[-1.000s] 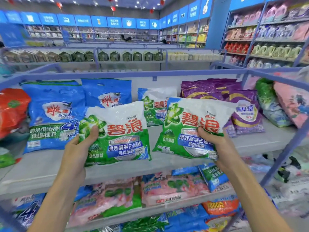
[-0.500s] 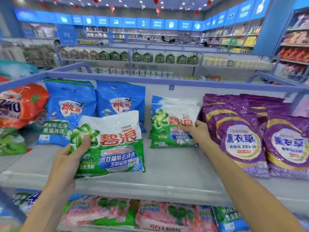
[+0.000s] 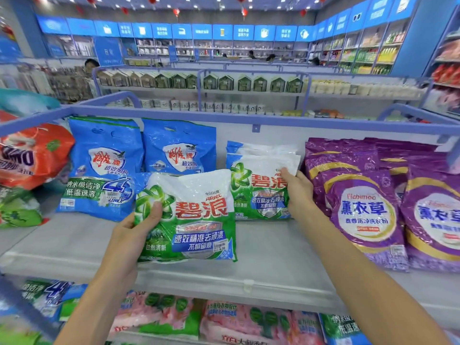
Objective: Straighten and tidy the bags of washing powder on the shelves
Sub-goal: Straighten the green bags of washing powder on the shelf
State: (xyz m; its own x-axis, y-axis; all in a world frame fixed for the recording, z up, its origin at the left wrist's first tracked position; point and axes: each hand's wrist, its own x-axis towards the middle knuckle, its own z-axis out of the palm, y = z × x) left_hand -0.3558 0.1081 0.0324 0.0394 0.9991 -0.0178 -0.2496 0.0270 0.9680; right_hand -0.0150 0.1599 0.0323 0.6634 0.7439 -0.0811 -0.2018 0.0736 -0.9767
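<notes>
The shelf (image 3: pixel 273 257) carries a stack (image 3: pixel 261 190) of green-and-white washing powder bags leaning at its back. Right of the stack the purple bags (image 3: pixel 361 210) run off the frame edge. Left of it stand the blue bags (image 3: pixel 104 170), then an orange bag (image 3: pixel 29 155) cut off and blurred. In front and left of the stack, a loose green-and-white bag (image 3: pixel 189 220) overlaps one blue bag. The left grip (image 3: pixel 129 235) clasps its left edge, thumb on the front and fingers hidden behind. The right grip (image 3: pixel 298 192) pinches the stack's right edge, fingers hidden.
</notes>
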